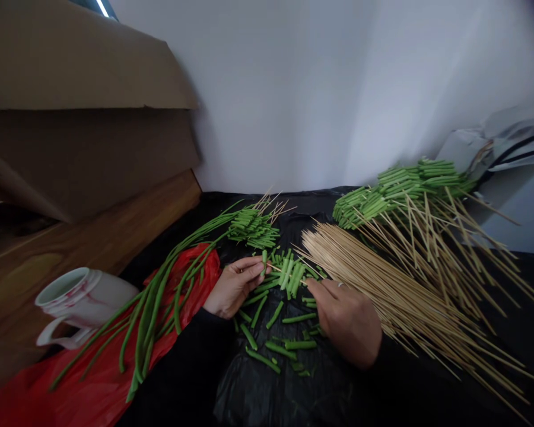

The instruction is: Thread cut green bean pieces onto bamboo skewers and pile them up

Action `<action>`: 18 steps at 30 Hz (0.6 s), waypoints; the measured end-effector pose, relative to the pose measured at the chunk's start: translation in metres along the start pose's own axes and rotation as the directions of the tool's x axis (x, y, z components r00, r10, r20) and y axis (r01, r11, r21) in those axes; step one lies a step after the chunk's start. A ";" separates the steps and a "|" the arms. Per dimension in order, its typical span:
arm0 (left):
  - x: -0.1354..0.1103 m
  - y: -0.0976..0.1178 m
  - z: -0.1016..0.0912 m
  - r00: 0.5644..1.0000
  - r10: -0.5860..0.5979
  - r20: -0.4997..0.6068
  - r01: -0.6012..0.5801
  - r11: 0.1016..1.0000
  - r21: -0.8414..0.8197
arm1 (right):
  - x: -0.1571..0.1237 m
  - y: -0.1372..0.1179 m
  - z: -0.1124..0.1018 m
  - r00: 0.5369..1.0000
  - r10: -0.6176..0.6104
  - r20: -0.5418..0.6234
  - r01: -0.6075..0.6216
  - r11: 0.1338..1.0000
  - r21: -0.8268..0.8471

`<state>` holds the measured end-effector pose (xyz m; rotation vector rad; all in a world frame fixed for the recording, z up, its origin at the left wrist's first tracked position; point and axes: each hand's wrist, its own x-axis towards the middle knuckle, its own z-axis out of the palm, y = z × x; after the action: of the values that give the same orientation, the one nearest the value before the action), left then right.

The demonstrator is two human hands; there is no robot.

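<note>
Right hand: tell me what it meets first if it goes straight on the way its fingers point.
Probably the bunch of cut bean pieces just ahead of the right hand, then the left hand beyond; depth is unclear.

This looks like an improvised food-preparation corner rather than a fitted kitchen. The surface (pixel 258 397) is covered with black plastic sheeting and heaped with bamboo skewers (pixel 382 284), long green beans (pixel 153 302) on a red plastic bag (pixel 89 397), cut bean pieces (pixel 289 273) and stacked bean skewers (pixel 400 184). Cardboard boxes (pixel 84 118), a ceramic mug (pixel 78 302) and a bare white wall (pixel 293 89) close it in.
</note>
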<state>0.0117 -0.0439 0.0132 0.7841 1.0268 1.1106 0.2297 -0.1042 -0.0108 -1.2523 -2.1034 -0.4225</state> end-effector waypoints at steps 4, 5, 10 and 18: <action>0.000 0.000 0.000 1.000 0.017 0.001 -0.017 1.000 0.001 | 0.001 0.000 -0.001 1.000 0.001 0.009 -0.002 1.000 0.012; 0.000 0.000 0.000 1.000 0.021 0.001 -0.021 1.000 0.001 | 0.001 0.000 -0.002 1.000 0.003 0.013 -0.003 1.000 0.012; 0.001 -0.001 0.000 1.000 0.002 -0.005 -0.002 1.000 -0.016 | 0.000 -0.001 -0.001 1.000 0.004 0.022 -0.004 1.000 0.006; -0.001 0.001 -0.001 0.994 -0.101 0.048 0.105 0.989 -0.099 | -0.001 -0.002 0.002 1.000 -0.006 -0.021 0.007 1.000 0.017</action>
<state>0.0105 -0.0443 0.0134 0.6636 0.9569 1.0445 0.2278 -0.1053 -0.0129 -1.2265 -2.0896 -0.4178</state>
